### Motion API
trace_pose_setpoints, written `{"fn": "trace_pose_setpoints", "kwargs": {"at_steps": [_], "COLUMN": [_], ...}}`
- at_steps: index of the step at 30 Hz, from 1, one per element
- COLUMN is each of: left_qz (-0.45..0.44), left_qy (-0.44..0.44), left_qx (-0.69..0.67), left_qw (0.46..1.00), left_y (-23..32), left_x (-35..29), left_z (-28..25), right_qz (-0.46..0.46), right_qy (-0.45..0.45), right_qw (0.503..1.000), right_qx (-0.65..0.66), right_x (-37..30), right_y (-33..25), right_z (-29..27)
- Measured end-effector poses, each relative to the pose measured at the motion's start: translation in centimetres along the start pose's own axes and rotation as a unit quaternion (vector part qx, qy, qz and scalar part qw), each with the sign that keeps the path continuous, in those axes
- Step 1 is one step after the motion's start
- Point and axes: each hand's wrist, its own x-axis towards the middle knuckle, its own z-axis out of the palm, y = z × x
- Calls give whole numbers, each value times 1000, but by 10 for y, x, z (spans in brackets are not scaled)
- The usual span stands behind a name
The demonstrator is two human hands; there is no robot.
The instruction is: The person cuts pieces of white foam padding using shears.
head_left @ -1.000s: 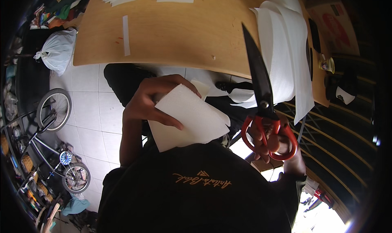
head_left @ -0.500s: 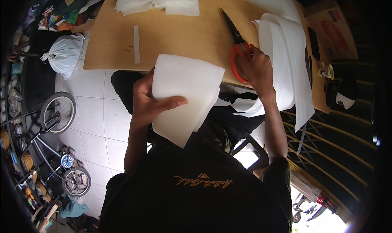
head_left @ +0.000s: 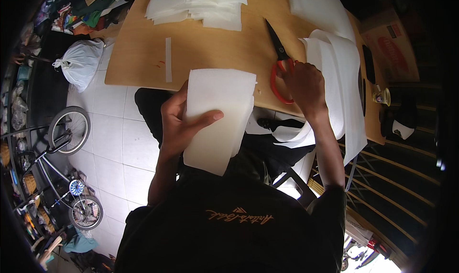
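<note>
**White folded sheets in the left hand, red-handled scissors under the right**

A light-brown wooden tabletop [head_left: 210, 53] spans the upper view, its near edge crossing just beyond the person's lap. Toward its far side lies a layered stack of thin white sheets [head_left: 201, 7]; a narrow white strip [head_left: 168, 60] lies near the left end. Long, soft-looking white sheets [head_left: 334, 77] drape off the right part of the near edge, beside the right forearm.

The left hand [head_left: 177, 115] pinches a bundle of folded white sheets [head_left: 220, 101], thumb on top, fingers mostly hidden behind. The bundle is raised over the lap and overlaps the table's near edge in this view. The right hand [head_left: 306, 89] is curled at the handles of black-bladed scissors with red loops [head_left: 281, 52]; how firmly it grips, I cannot tell. The blades are together, pointing toward the far side, with a stretch of wood between them and the strip.

Pale floor tiles [head_left: 107, 134] separate the person from a small bicycle [head_left: 71, 177] and a tied white plastic bag [head_left: 81, 65] on the left. A brown cardboard carton [head_left: 389, 46] stands at right.
</note>
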Motion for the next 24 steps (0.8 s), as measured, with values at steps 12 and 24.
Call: {"fn": "trace_pose_setpoints", "kwargs": {"at_steps": [12,24], "left_qz": [-16,-39], "left_qy": [-1,5], "left_qx": [45,-131], "left_qw": [999,991], "left_y": [2,-5], "left_x": [-4,-7], "left_z": [1,-13], "right_qz": [-51,-201], "right_qy": [43,249], "right_qw": [752,661], "right_qx": [656,679], "right_x": [-21,-42], "right_y": [-54,-73], "right_z": [-77,-61]}}
